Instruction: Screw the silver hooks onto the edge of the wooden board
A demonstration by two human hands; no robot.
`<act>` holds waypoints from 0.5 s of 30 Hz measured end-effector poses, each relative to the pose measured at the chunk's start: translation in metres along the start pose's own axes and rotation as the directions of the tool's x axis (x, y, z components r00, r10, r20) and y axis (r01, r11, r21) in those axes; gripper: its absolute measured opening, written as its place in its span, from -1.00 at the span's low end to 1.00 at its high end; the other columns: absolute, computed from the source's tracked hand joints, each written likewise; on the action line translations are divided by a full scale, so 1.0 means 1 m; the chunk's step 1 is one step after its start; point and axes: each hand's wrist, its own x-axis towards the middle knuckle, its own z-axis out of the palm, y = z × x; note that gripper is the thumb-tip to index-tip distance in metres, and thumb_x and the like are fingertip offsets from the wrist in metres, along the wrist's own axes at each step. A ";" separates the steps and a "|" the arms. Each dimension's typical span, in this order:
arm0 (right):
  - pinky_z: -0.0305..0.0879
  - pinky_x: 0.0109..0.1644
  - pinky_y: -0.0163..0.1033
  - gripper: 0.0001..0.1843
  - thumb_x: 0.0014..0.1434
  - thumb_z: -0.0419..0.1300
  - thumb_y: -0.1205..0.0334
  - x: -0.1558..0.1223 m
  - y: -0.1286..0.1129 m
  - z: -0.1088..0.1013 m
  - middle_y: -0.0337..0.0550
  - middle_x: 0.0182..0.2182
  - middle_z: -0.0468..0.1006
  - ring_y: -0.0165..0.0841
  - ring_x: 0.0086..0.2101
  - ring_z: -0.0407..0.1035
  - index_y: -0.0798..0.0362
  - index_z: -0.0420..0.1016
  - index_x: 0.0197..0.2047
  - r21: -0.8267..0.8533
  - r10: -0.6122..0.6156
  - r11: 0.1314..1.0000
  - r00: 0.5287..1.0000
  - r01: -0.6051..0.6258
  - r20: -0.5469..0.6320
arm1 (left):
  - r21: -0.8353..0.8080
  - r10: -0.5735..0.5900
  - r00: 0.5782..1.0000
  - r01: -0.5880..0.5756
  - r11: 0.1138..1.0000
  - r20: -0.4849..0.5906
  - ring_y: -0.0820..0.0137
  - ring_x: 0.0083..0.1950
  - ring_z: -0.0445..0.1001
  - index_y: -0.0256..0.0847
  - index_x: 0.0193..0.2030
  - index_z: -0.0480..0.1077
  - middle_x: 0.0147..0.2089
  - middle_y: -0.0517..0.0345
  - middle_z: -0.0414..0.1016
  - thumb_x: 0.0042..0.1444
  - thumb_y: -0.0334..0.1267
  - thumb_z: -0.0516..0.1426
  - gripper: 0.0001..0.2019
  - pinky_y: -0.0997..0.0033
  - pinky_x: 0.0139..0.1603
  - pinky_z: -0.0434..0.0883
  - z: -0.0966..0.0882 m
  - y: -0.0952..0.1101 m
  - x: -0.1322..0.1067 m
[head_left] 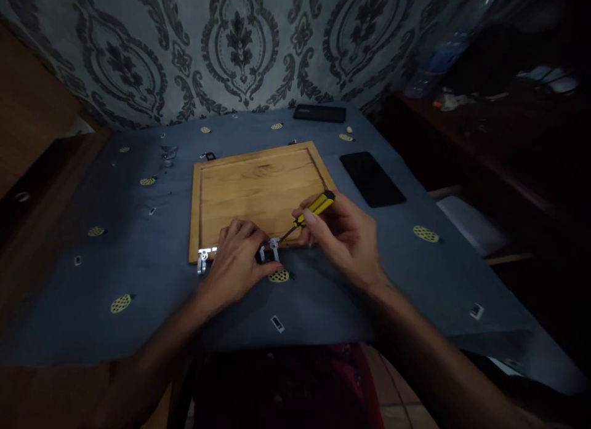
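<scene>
A wooden panel [258, 186] with a raised frame lies flat on the cloth-covered table. My right hand [348, 238] grips a yellow and black screwdriver [314, 208], its shaft pointing down-left. The tip meets or nearly meets a small metal bracket [275, 244] at the panel's front edge. My left hand [240, 250] is curled over that edge, fingers on the panel and thumb below, pinching the bracket and a dark piece beside it. Further left on the same edge sits another metal bracket [202, 261]. The left fingertips are partly hidden.
Several small metal parts [168, 155] lie left of the panel. To the right is a black phone [373, 178], and a dark phone-shaped case [319, 113] lies at the back. A patterned wall [240, 47] rises behind the table. A plastic bottle [438, 60] stands at the far right.
</scene>
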 end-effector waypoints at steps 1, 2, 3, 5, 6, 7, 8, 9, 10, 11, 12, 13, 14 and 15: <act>0.43 -0.42 -0.30 -0.84 0.30 0.25 0.09 -0.008 -0.002 -0.003 -0.27 -0.39 0.52 -0.45 -0.51 0.45 0.00 0.45 -0.21 -0.013 0.014 1.000 0.999 -0.014 -0.043 | -0.001 0.002 1.000 -0.002 1.000 -0.004 0.11 0.04 0.33 -0.17 -0.11 0.50 -0.09 0.08 0.48 0.07 -0.01 0.38 -0.65 0.12 0.02 0.31 0.000 0.000 0.000; 0.45 -0.40 -0.29 -0.85 0.29 0.26 0.10 -0.017 -0.004 -0.005 -0.24 -0.36 0.55 -0.44 -0.49 0.46 -0.01 0.47 -0.20 -0.028 0.036 0.999 0.996 -0.039 -0.087 | 0.000 0.002 1.000 -0.002 1.000 -0.008 0.11 0.04 0.33 -0.17 -0.13 0.50 -0.09 0.08 0.48 0.08 -0.01 0.38 -0.66 0.12 0.02 0.30 -0.001 0.000 0.000; 0.46 -0.41 -0.28 -0.85 0.28 0.28 0.10 -0.026 -0.004 -0.009 -0.22 -0.34 0.57 -0.42 -0.49 0.48 -0.01 0.49 -0.18 -0.037 0.062 0.997 0.989 -0.067 -0.131 | 0.003 0.003 1.000 -0.003 1.000 -0.010 0.10 0.04 0.33 -0.16 -0.13 0.50 -0.10 0.08 0.48 0.08 -0.01 0.37 -0.66 0.12 0.02 0.30 -0.001 0.000 0.000; 0.48 -0.40 -0.25 -0.84 0.24 0.31 0.10 -0.044 -0.002 -0.017 -0.18 -0.29 0.60 -0.38 -0.46 0.51 -0.03 0.52 -0.17 -0.038 0.123 0.990 0.965 -0.135 -0.232 | 0.009 0.005 1.000 -0.005 1.000 -0.009 0.11 0.04 0.33 -0.15 -0.13 0.50 -0.10 0.08 0.48 0.08 -0.01 0.37 -0.67 0.12 0.02 0.30 -0.001 0.000 0.000; 0.49 -0.39 -0.25 -0.85 0.22 0.33 0.10 -0.053 0.001 -0.021 -0.19 -0.31 0.60 -0.37 -0.46 0.51 -0.04 0.54 -0.19 -0.033 0.144 0.987 0.947 -0.160 -0.287 | 0.012 0.006 1.000 -0.006 1.000 -0.007 0.11 0.04 0.33 -0.15 -0.13 0.50 -0.09 0.08 0.48 0.08 -0.02 0.37 -0.67 0.12 0.02 0.30 -0.001 0.000 0.000; 0.50 -0.37 -0.24 -0.85 0.22 0.34 0.09 -0.061 0.004 -0.025 -0.21 -0.39 0.60 -0.35 -0.47 0.52 -0.05 0.55 -0.19 -0.021 0.185 0.979 0.935 -0.201 -0.301 | 0.015 0.008 1.000 -0.008 1.000 -0.005 0.11 0.04 0.33 -0.16 -0.13 0.50 -0.10 0.09 0.47 0.08 -0.02 0.38 -0.67 0.12 0.02 0.29 -0.001 0.000 0.000; 0.51 -0.38 -0.24 -0.83 0.21 0.35 0.07 -0.067 0.008 -0.029 -0.24 -0.48 0.59 -0.34 -0.50 0.51 -0.06 0.56 -0.18 -0.002 0.229 0.970 0.922 -0.242 -0.311 | 0.018 0.009 1.000 -0.009 1.000 -0.004 0.11 0.04 0.33 -0.16 -0.14 0.50 -0.10 0.09 0.47 0.08 -0.03 0.38 -0.68 0.13 0.02 0.29 -0.001 0.000 0.000; 0.52 -0.37 -0.23 -0.81 0.18 0.37 0.06 -0.073 0.012 -0.032 -0.24 -0.50 0.60 -0.33 -0.50 0.52 -0.06 0.56 -0.18 0.017 0.267 0.961 0.910 -0.276 -0.316 | 0.023 0.009 1.000 -0.009 1.000 -0.006 0.12 0.03 0.33 -0.17 -0.15 0.50 -0.11 0.09 0.47 0.08 -0.03 0.38 -0.68 0.13 0.01 0.29 -0.001 0.000 -0.001; 0.54 -0.36 -0.21 -0.78 0.15 0.39 0.04 -0.077 0.015 -0.035 -0.23 -0.50 0.61 -0.32 -0.50 0.54 -0.06 0.57 -0.19 0.042 0.293 0.954 0.900 -0.295 -0.322 | 0.026 0.009 1.000 -0.009 1.000 -0.007 0.12 0.03 0.33 -0.17 -0.16 0.50 -0.12 0.10 0.46 0.08 -0.04 0.38 -0.69 0.13 0.00 0.29 -0.001 0.000 -0.001; 0.55 -0.35 -0.20 -0.76 0.12 0.42 0.03 -0.081 0.018 -0.037 -0.23 -0.49 0.63 -0.31 -0.49 0.55 -0.05 0.57 -0.20 0.065 0.313 0.949 0.892 -0.309 -0.325 | 0.027 0.010 1.000 -0.010 1.000 -0.009 0.12 0.02 0.33 -0.17 -0.16 0.50 -0.13 0.10 0.47 0.08 -0.04 0.38 -0.69 0.14 0.00 0.29 -0.001 0.000 -0.001; 0.57 -0.33 -0.19 -0.74 0.10 0.44 0.03 -0.083 0.021 -0.039 -0.22 -0.48 0.64 -0.30 -0.48 0.56 -0.04 0.57 -0.22 0.078 0.331 0.943 0.888 -0.324 -0.319 | 0.026 0.012 1.000 -0.012 1.000 -0.011 0.12 0.02 0.33 -0.17 -0.16 0.51 -0.13 0.10 0.47 0.08 -0.04 0.38 -0.69 0.14 -0.01 0.29 -0.001 0.000 -0.001; 0.58 -0.30 -0.18 -0.74 0.08 0.45 0.03 -0.085 0.023 -0.040 -0.21 -0.46 0.65 -0.29 -0.46 0.57 -0.04 0.58 -0.23 0.082 0.346 0.938 0.886 -0.338 -0.307 | 0.023 0.012 1.000 -0.012 1.000 -0.014 0.13 0.02 0.33 -0.17 -0.16 0.51 -0.13 0.10 0.47 0.08 -0.04 0.38 -0.69 0.14 -0.01 0.29 -0.001 0.000 -0.001; 0.59 -0.28 -0.18 -0.73 0.08 0.45 0.03 -0.087 0.025 -0.042 -0.21 -0.46 0.66 -0.29 -0.45 0.58 -0.03 0.59 -0.23 0.075 0.357 0.933 0.888 -0.351 -0.291 | 0.019 0.013 1.000 -0.013 1.000 -0.016 0.13 0.01 0.34 -0.17 -0.16 0.51 -0.14 0.11 0.47 0.08 -0.04 0.38 -0.69 0.14 -0.01 0.30 -0.001 -0.001 -0.001; 0.59 -0.27 -0.18 -0.73 0.08 0.45 0.02 -0.087 0.027 -0.043 -0.21 -0.46 0.66 -0.30 -0.44 0.58 -0.02 0.60 -0.22 0.056 0.360 0.932 0.891 -0.359 -0.276 | 0.015 0.013 1.000 -0.013 1.000 -0.016 0.13 0.01 0.34 -0.16 -0.15 0.52 -0.14 0.10 0.47 0.08 -0.04 0.38 -0.69 0.15 -0.01 0.30 -0.001 -0.001 0.000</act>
